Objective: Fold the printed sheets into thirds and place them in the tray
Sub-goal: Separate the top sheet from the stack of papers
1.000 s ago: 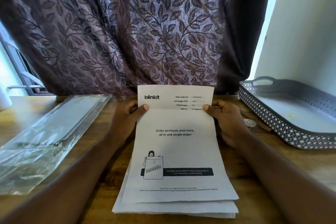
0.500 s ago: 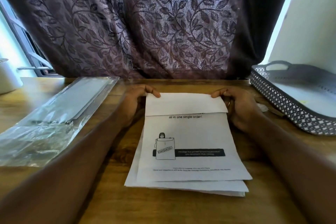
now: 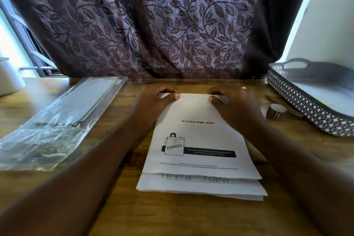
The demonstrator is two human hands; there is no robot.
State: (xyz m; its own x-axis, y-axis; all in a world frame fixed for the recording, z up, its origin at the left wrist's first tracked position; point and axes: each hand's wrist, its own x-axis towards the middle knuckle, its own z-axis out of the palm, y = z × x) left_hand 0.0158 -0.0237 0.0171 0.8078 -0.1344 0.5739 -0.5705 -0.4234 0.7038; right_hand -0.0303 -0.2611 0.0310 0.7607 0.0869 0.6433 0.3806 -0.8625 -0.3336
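On the wooden table (image 3: 172,216) we're pinching the top sheet (image 3: 199,140) by its far edge, left hand (image 3: 159,99) and right hand (image 3: 229,101) both thumb-on-top, long axis running from the grip toward us, tray (image 3: 298,99) lying right of it, nearer the right hand.

White printed sheet (image 3: 199,140), far end folded over, lies atop the paper stack (image 3: 201,188); grey lattice tray (image 3: 306,105) stands well right.
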